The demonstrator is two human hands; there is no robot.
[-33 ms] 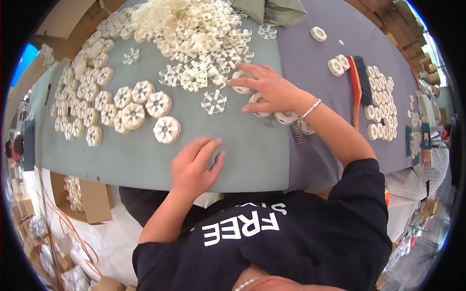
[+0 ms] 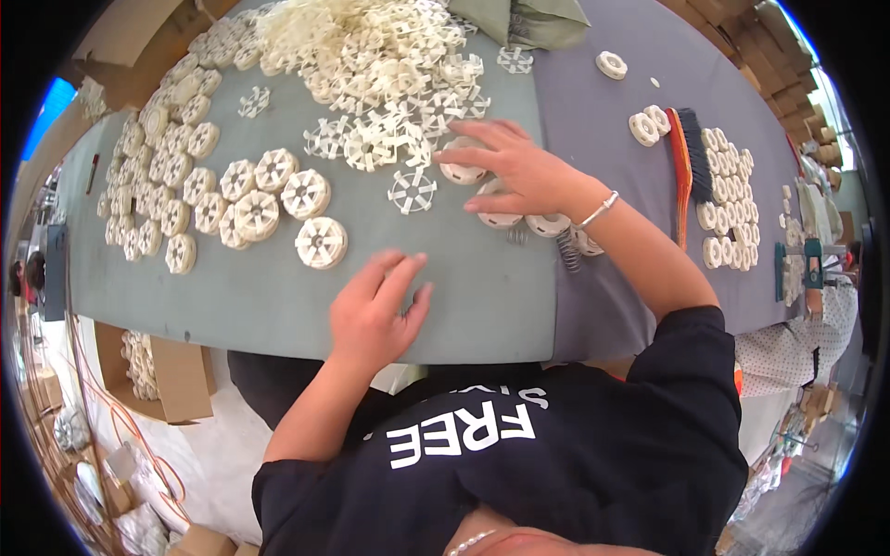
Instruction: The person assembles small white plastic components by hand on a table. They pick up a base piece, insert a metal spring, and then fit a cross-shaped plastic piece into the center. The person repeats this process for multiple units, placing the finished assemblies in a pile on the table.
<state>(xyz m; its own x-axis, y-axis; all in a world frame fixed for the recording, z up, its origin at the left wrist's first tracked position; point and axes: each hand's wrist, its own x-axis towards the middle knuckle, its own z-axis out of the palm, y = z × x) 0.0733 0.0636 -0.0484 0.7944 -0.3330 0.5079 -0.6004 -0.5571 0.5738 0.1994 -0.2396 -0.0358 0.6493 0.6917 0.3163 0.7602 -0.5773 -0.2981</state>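
Observation:
My right hand [image 2: 524,174] reaches over a row of white plastic rings, fingers apart and pointing left. Its fingertips lie over one white ring [image 2: 462,169], and its thumb is by a second ring [image 2: 501,219]; whether they touch is unclear. Beside that hand are two coil springs, a small one [image 2: 516,237] and a longer one [image 2: 568,252]. My left hand [image 2: 375,313] hovers near the table's front edge, thumb apart from loosely bent fingers, with nothing visible in it. Between the hands and the heap sits a loose white six-spoked piece [image 2: 412,191]. Left of it rests a spoked white wheel [image 2: 321,243].
A large heap of white spoked pieces [image 2: 371,69] covers the back middle. Many assembled wheels [image 2: 167,167] spread over the left. Rightward lie a red brush [image 2: 684,167] with dark bristles and rows of white rings [image 2: 728,199]. A cardboard box [image 2: 181,380] stands below the table.

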